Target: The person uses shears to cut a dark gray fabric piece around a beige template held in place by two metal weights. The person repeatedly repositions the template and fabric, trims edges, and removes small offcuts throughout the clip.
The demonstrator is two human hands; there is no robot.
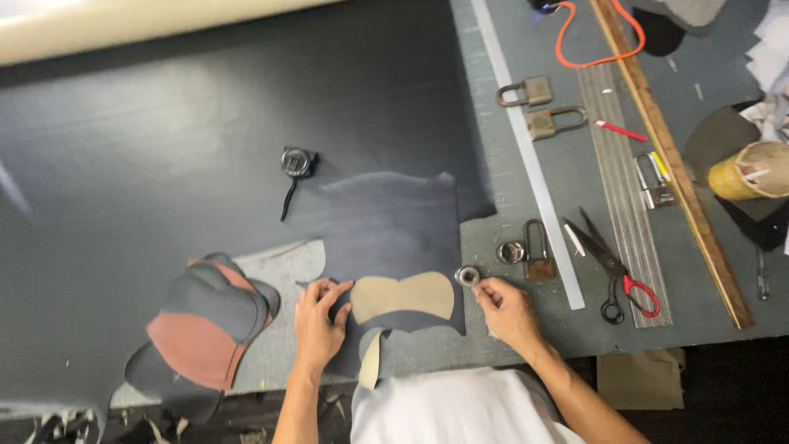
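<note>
Pattern piece (403, 296), tan, thin and light, probably stiff card, lies flat on the dark sheet (164, 148) at the worktop (567, 173) front edge; likely slides, so best pinned from above near its edges. My left hand (319, 322) presses spread fingers at its left edge, grasping nothing; my right hand (505, 308) pinches a small round metal weight (468, 276) beside its right corner.
</note>
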